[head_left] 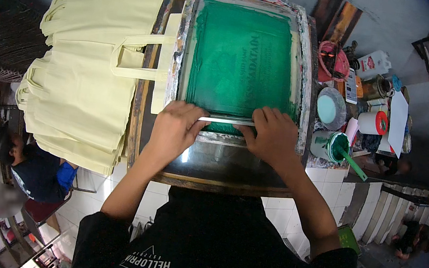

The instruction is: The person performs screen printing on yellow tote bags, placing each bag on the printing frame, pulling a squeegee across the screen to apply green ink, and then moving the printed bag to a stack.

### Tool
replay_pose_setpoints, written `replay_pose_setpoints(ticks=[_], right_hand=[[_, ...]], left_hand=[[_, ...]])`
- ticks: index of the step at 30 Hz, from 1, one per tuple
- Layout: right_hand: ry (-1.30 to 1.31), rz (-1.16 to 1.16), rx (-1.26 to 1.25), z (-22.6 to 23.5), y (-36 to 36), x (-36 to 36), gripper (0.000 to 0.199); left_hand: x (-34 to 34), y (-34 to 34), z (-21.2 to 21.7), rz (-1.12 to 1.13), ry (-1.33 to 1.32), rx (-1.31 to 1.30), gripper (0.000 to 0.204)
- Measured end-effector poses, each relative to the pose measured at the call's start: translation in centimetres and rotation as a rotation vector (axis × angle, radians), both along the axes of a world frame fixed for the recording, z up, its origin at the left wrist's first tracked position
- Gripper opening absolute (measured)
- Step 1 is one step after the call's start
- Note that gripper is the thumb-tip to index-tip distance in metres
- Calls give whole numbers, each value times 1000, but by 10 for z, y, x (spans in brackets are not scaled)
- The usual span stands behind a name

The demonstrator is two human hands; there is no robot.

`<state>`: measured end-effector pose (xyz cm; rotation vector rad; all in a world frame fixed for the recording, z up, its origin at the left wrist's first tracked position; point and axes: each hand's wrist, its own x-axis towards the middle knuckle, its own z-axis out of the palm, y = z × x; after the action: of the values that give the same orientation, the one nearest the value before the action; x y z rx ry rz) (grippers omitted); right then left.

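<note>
A: Hands?
B: Both on the squeegee (227,121). Left hand (174,129) on its left end, right hand (274,136) on its right end.
A: Grip?
B: Narrow, both holding the bar. Fingers curled over it, thumbs on the near side, pointing inward. Middle of the bar is bare between them.
A: Where's the squeegee?
B: Near end of the screen, crosswise, inside the frame (309,76). Can't tell if the blade touches the mesh; hands and bar hide it.
A: Mesh?
B: Green ink (238,56) over most of it, plus a strip on the near side of the bar. Faint lettering shows through, right of middle.
A: Under the frame?
B: Dark table (215,169). A cream bag (160,94) sticks out from under the left side, handles (134,74) reaching over to the bag stack (80,105).
A: Right side?
B: Cluttered. Ink tub (320,144) near the right hand, green spatula (354,166) leaning out of it. Beyond that a bowl (341,111) of pale liquid, a red-lidded tub (368,123), a pink basin (325,56), a white jug (374,63).
A: Anyone else?
B: One person (38,176) seated lower left, in a dark shirt. Another person (413,236) far right, small in view.
</note>
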<state>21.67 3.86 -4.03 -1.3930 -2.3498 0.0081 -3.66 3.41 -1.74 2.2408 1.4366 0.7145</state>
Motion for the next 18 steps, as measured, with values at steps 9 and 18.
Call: replay_pose_setpoints(ticks=[9, 18], right_hand=[[-29, 30, 56, -7, -24, 7, 25], [132, 68, 357, 79, -8, 21, 23]], left_hand=[[-20, -31, -30, 85, -63, 203, 102], [-43, -26, -9, 187, -205, 537, 133]])
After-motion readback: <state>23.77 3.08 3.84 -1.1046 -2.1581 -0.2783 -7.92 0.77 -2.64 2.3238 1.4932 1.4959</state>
